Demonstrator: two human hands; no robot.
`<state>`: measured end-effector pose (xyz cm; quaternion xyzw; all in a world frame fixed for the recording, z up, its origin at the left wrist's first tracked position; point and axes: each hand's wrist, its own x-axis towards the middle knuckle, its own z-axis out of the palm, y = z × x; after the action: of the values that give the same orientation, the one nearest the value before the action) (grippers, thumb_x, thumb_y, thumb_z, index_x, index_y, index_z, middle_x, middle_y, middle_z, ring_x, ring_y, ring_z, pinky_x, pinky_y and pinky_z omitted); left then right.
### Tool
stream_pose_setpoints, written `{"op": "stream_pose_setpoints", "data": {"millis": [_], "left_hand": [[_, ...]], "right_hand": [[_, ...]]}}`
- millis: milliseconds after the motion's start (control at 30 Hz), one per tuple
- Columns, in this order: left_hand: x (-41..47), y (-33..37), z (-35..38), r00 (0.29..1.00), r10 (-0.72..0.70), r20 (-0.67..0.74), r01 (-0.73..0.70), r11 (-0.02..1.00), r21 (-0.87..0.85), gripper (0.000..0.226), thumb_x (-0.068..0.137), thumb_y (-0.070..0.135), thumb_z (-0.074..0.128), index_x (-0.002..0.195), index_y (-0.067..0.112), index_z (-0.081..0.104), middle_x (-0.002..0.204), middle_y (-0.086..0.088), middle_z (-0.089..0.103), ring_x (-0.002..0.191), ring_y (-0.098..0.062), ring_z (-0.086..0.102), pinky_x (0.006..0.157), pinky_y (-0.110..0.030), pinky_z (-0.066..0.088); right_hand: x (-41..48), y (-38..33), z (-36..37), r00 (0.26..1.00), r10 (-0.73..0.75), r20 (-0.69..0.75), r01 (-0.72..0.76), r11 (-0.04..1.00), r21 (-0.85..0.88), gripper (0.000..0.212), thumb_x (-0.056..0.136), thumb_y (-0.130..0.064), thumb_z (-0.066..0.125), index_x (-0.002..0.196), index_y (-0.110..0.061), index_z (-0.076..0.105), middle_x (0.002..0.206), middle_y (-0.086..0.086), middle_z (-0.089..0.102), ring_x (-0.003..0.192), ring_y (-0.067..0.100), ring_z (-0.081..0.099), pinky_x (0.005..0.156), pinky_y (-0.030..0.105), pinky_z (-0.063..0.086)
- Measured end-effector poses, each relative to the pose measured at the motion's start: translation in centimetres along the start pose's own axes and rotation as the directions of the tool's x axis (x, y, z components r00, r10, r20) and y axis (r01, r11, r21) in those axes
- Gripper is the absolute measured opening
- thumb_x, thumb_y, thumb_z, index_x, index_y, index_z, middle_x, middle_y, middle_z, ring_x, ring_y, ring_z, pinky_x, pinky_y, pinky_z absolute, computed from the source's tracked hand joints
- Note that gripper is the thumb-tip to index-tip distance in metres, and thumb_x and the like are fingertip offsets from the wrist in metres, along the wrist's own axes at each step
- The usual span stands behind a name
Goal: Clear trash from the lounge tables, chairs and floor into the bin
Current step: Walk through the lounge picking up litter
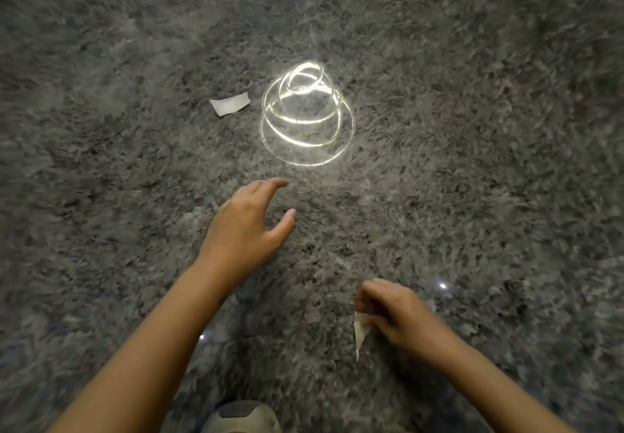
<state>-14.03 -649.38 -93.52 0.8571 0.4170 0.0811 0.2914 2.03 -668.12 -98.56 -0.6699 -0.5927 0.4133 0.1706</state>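
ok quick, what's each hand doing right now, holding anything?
Left hand: open, empty, fingers spread above the grey shag rug.
Right hand: closed on a white paper scrap.

bare arms, bare hands, one shoe

both forearms are uncovered from the bottom edge of the view up to the wrists, with no sleeve, cuff, watch, bracelet or ring showing on either. the left hand (248, 226) and the right hand (393, 307) wear no gloves; the right one is blurred, so its nails cannot be made out, while a short, pale nail shows on the left thumb tip. below and between the hands, at the bottom edge, sits the rounded toe of a shoe (241, 415), pale beige at its sides with a dark grey panel across the top.
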Motion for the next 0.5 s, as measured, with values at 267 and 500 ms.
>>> {"op": "stream_pose_setpoints", "data": {"millis": [267, 500], "left_hand": [[0.9, 3.8, 0.9, 0.984, 0.168, 0.061, -0.150, 0.961, -0.231, 0.039, 0.085, 0.036, 0.059, 0.121, 0.021, 0.055, 0.115, 0.006, 0.061, 0.101, -0.002, 0.055, 0.088, -0.021, 0.046], [4.1, 2.3, -0.6, 0.988, 0.104, -0.111, -0.126, 0.968, -0.216, 0.009, 0.083, 0.007, 0.066, 0.091, 0.007, 0.070, 0.083, -0.002, 0.070, 0.076, -0.014, 0.064, 0.068, -0.016, 0.046]], "right_hand": [[5.9, -4.8, -8.3, 0.914, -0.077, -0.398, 0.190, 0.949, 0.252, 0.029, 0.073, 0.002, 0.072, 0.072, -0.022, 0.056, 0.066, -0.010, 0.057, 0.065, 0.001, 0.053, 0.063, 0.015, 0.042], [10.0, -6.8, -9.6, 0.877, -0.096, -0.472, 0.246, 0.931, 0.269, 0.017, 0.080, -0.003, 0.068, 0.087, -0.016, 0.060, 0.080, -0.006, 0.062, 0.074, 0.004, 0.059, 0.070, 0.021, 0.048]]}}
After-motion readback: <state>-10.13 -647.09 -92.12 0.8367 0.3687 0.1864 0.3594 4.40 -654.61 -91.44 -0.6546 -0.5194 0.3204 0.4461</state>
